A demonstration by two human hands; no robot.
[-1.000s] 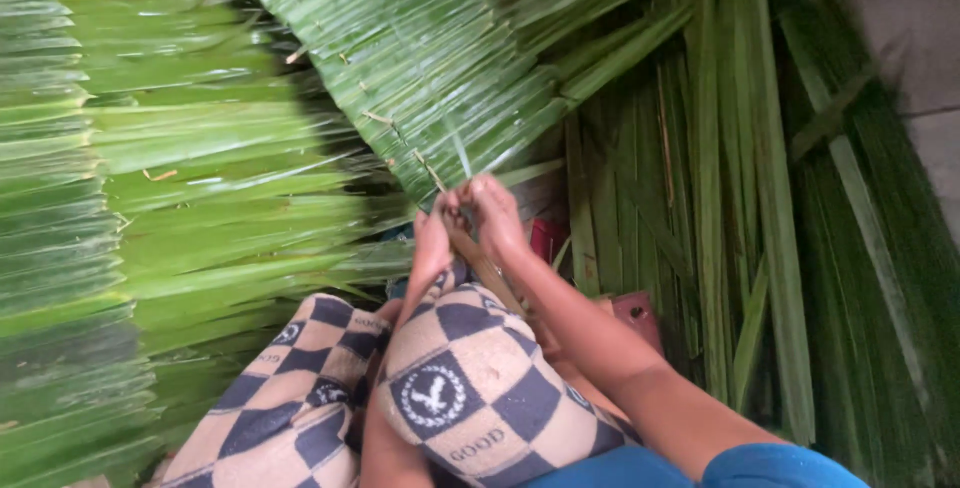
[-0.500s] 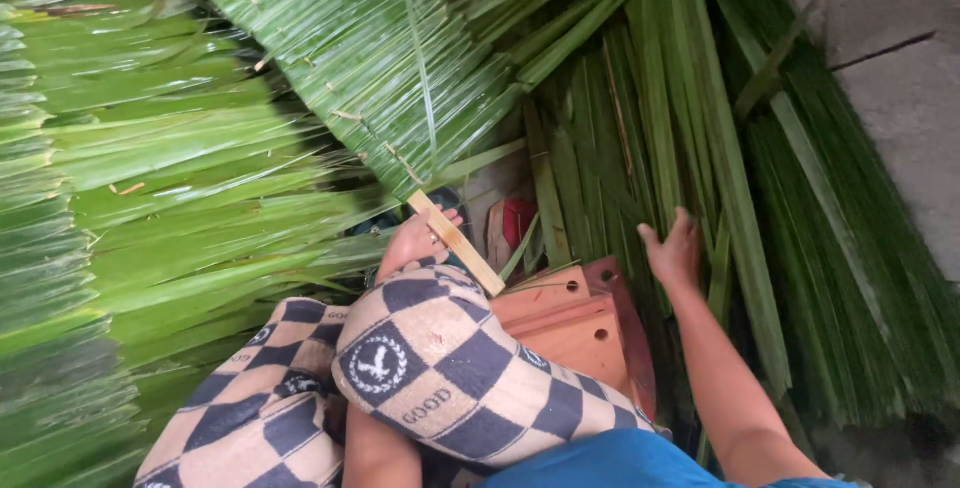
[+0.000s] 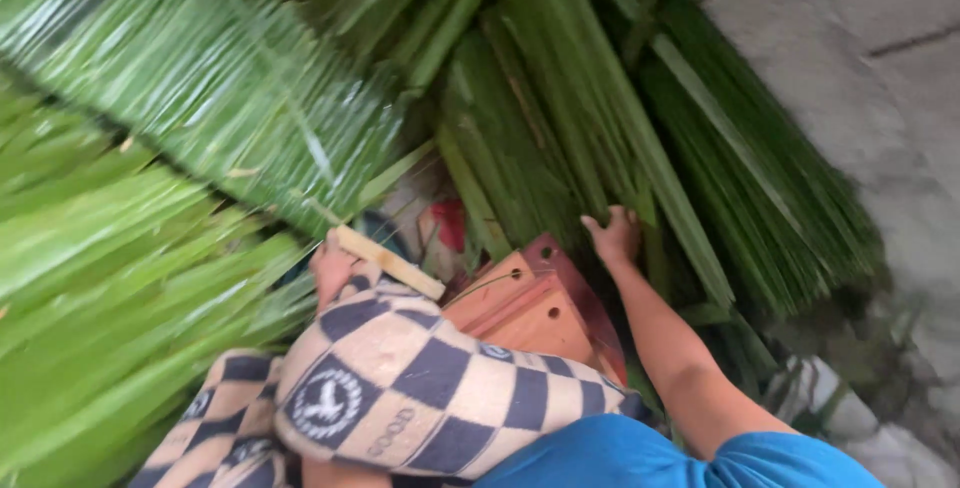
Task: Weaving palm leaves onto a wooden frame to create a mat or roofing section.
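Right hand (image 3: 615, 238) moved onto upright leaves (image 3: 600, 118) (stick (image 3: 388, 262) diagonal).

pale wooden stick (image 3: 390, 262), tilted, green leaf strips (image 3: 560, 148)

Left hand (image 3: 332, 266) low and close to the body, fingers curled shut, mostly hidden — only knuckles and part of the back show. Right arm extended forward, bare forearm, elbow near the torso — right hand (image 3: 614, 235) palm down, fingers spread and slightly bent
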